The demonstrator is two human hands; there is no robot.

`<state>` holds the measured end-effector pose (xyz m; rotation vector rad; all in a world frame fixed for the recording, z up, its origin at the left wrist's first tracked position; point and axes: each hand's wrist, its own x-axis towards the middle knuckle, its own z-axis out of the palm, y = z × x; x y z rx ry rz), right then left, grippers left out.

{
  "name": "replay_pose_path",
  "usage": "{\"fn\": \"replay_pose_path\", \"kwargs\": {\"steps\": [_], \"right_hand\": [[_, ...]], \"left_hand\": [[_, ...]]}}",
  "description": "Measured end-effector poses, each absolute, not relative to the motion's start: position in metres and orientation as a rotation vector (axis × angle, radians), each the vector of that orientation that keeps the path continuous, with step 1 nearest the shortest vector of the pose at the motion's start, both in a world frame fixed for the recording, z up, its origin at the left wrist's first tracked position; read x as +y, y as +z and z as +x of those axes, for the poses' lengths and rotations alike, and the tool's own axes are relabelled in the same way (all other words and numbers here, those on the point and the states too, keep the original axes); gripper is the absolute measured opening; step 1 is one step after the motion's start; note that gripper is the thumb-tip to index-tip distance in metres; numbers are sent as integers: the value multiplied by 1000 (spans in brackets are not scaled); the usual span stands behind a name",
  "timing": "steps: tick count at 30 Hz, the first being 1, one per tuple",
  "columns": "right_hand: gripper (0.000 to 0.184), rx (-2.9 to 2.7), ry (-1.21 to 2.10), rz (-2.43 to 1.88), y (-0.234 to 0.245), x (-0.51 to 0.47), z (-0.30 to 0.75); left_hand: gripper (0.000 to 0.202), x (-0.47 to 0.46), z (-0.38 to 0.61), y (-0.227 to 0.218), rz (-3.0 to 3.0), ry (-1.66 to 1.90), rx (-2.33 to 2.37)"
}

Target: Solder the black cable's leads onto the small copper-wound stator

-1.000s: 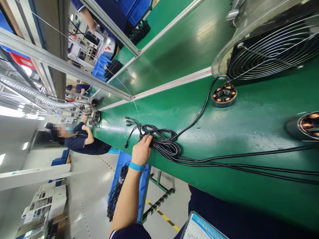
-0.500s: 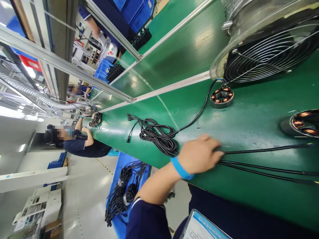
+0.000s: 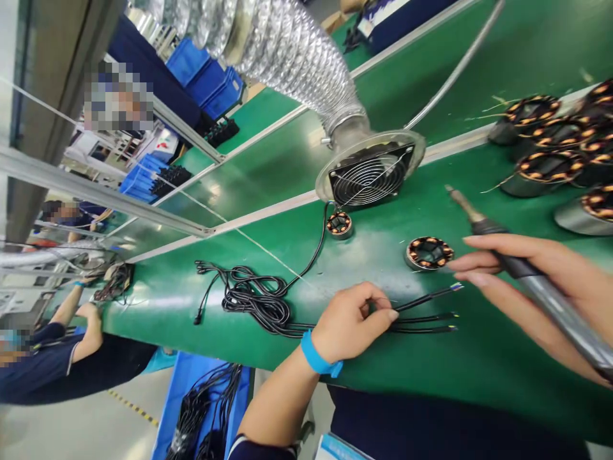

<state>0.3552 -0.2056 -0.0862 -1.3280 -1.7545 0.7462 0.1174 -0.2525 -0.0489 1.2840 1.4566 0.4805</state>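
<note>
My left hand [image 3: 352,322] is closed with thumb and forefinger pinched on a black cable [image 3: 421,299], whose end shows bare coloured wires. Two more cable ends [image 3: 426,329] lie under and beside it on the bench. In my right hand [image 3: 560,259] is a soldering iron [image 3: 536,284], its tip pointing up and left, above the bench. A stator [image 3: 414,257] with copper windings stands just left of my right fingertips. Another stator [image 3: 339,231] sits below the fan, with a black cable leading to it. The coiled cable bundle [image 3: 258,300] lies left of my left hand.
A fan [image 3: 368,179] on a foil duct [image 3: 311,64] hangs over the bench. Several stators [image 3: 541,176] stand at the right. A blue bin [image 3: 165,415] of cables is below the bench edge. A co-worker [image 3: 81,345] works at the far left.
My view has swung right. My right hand has come into view with the soldering iron. My left hand now pinches one cable near its stripped end.
</note>
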Motion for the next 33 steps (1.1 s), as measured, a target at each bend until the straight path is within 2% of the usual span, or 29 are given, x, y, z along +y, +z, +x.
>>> {"fn": "replay_pose_path", "kwargs": {"steps": [4,10,16,21,27,30,33], "right_hand": [[36,-1727,893,-1139,-75,-209,339],[49,-1578,1093,-1224,-79,-211,336],[46,-1457,1454,-1080,-75,-209,328],[50,-1408,1386,-1070,-69,-209,319],[40,-1510,1196,-1066,-74,-211,321],[32,-1574,1113,-1013,-71,-211,321],[27,-1593,1099,-971,-66,-212,319]], "left_hand": [[16,-257,116,-54,1182,593,1457],[21,-252,120,-59,1160,635,1432],[39,-236,133,-55,1100,780,1269],[36,-226,148,-53,1127,750,1320],[35,-229,151,-53,1254,741,1369],[43,-229,146,-52,1213,732,1220],[57,-226,141,-49,979,576,967]]}}
